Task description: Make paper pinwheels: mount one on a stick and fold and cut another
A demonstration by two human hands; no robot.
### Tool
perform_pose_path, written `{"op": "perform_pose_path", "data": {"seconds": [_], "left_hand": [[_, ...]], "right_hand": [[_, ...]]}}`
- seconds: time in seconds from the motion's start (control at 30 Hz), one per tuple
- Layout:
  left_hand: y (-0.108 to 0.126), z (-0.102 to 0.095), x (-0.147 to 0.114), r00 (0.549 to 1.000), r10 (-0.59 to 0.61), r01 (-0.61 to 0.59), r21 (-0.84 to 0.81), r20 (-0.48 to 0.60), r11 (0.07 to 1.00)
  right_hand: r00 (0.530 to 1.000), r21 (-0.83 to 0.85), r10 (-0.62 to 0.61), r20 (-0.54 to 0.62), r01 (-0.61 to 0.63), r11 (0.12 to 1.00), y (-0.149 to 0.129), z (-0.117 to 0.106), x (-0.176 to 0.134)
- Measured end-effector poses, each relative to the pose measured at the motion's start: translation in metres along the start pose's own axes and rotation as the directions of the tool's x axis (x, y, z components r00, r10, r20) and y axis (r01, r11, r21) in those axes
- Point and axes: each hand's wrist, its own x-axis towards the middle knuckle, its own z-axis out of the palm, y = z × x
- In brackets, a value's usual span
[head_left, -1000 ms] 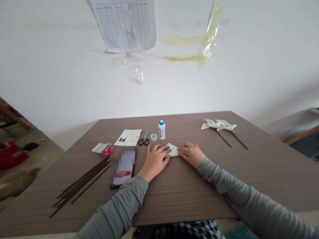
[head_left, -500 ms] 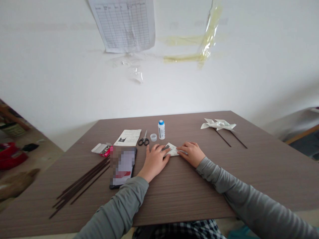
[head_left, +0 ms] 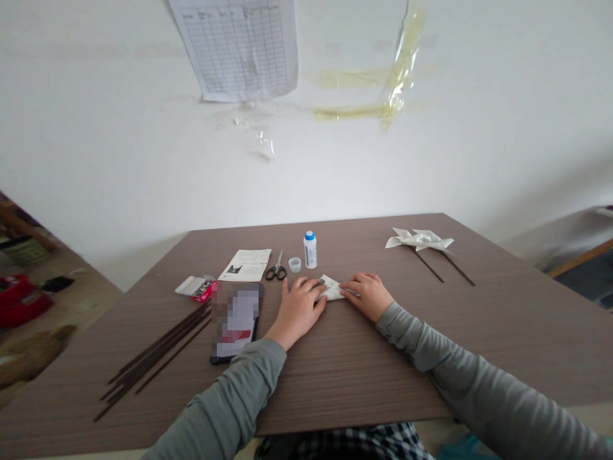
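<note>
A small folded piece of printed paper (head_left: 331, 287) lies on the table between my hands, its top corner pointing away from me. My left hand (head_left: 299, 310) holds its left side, fingers curved over it and thumb near its lower edge. From the other side, my right hand (head_left: 368, 294) grips the paper's right edge with its fingertips. Parts of the paper are hidden beneath the fingers. Just beyond stand a white glue bottle (head_left: 311, 252) with a blue cap and a small clear plastic cup (head_left: 295, 264). Scissors (head_left: 276, 267) with black handles lie left of the cup.
Another printed sheet (head_left: 245, 265) rests left of the scissors. A phone (head_left: 237, 324), an opened red-and-white box (head_left: 197, 289) and several dark sticks (head_left: 153, 354) lie at the left. Two paper pinwheels (head_left: 421, 239) on sticks lie back right. A wall rises behind the table (head_left: 364, 377).
The fingers of my left hand have shifted slightly on the folded paper, and a dark printed patch beside them is now mostly covered. Everything else looks the same.
</note>
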Motion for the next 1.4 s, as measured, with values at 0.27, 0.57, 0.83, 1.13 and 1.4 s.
{"op": "perform_pose_path", "data": {"seconds": [0.27,0.57,0.83,1.13,1.4], "left_hand": [[-0.004,0.003,0.001,0.999,0.024,-0.024,-0.010,-0.026,1.000],[-0.003,0.002,0.004,0.999,0.025,-0.026,-0.010,-0.021,1.000],[-0.003,0.001,0.010,0.999,0.029,-0.029,-0.014,0.032,0.999],[0.000,-0.001,0.012,0.999,0.017,-0.016,-0.026,0.050,1.000],[0.003,-0.002,0.013,0.997,0.013,-0.012,-0.012,0.071,1.000]], "right_hand": [[1.000,-0.003,0.015,0.004,-0.015,1.000,0.000,0.001,0.001],[1.000,0.007,0.018,0.001,-0.018,1.000,-0.001,0.000,0.001],[0.999,-0.002,-0.017,-0.037,0.017,1.000,0.001,0.004,0.000],[1.000,-0.009,0.000,-0.016,-0.001,1.000,0.000,0.001,0.000],[1.000,-0.002,0.011,-0.019,-0.011,1.000,-0.001,-0.001,-0.001]]}}
